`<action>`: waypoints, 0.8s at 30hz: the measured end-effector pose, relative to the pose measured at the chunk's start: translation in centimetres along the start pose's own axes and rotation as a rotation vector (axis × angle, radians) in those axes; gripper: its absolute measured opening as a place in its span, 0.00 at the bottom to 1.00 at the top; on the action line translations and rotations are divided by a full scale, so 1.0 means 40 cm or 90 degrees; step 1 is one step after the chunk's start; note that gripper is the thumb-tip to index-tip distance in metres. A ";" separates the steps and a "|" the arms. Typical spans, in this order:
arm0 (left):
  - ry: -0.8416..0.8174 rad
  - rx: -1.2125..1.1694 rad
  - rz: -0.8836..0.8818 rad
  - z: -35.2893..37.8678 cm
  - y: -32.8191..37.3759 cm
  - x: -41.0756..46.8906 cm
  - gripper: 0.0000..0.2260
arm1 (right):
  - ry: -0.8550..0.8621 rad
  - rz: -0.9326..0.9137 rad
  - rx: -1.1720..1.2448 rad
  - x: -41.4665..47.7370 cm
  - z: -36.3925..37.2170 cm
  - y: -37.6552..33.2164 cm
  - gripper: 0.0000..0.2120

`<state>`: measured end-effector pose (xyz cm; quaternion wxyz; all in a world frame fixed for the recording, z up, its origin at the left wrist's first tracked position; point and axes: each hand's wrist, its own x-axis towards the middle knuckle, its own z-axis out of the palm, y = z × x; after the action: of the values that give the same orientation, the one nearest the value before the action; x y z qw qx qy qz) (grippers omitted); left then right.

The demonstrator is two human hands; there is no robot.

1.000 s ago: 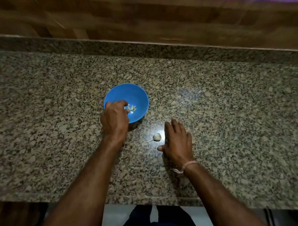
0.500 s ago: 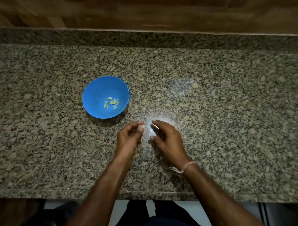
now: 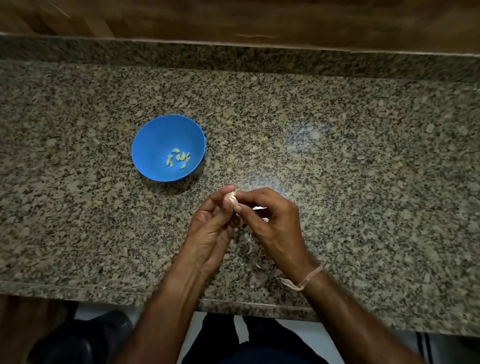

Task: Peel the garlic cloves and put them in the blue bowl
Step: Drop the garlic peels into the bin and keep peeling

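While we work above the counter, these are the things before us, largest first.

Counter: our speckled stone counter carries everything; we take the bowl as our landmark on it.

Bowl: the blue bowl stands upright, with bare stone all round it.

Left hand: our left hand is raised just below and to the right of the bowl, its fingers curled and its thumb and fingertips pinching one side of a clove.

Right hand: our right hand meets it from further right of the bowl, with its thumb and forefinger nipping the same clove; the other fingers are curled under. A thin wrist thread sits below it.

Peeled cloves: a small heap of pale peeled cloves lies in the bottom of the bowl, towards its right side; about six, though we cannot count them surely.

Clove in hand: the garlic clove is held between both hands, near the bowl's lower right and clear of it. Papery skin shows on it, so we judge it unpeeled or barely begun.

Skins: a few pale skin scraps lie on the stone under our hands.

Progress: several cloves are done; this one is left to strip and drop in. We see no other whole cloves waiting, so it may be the last.
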<state>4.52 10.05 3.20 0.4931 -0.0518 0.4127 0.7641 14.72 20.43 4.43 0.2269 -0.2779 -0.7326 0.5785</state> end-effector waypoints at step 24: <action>0.059 0.027 -0.006 0.044 -0.008 -0.058 0.18 | 0.032 -0.006 -0.017 -0.036 -0.013 0.004 0.11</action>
<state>6.52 9.65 5.28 0.4781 -0.0785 0.4509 0.7496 16.16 19.86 4.35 0.2440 -0.2915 -0.7358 0.5604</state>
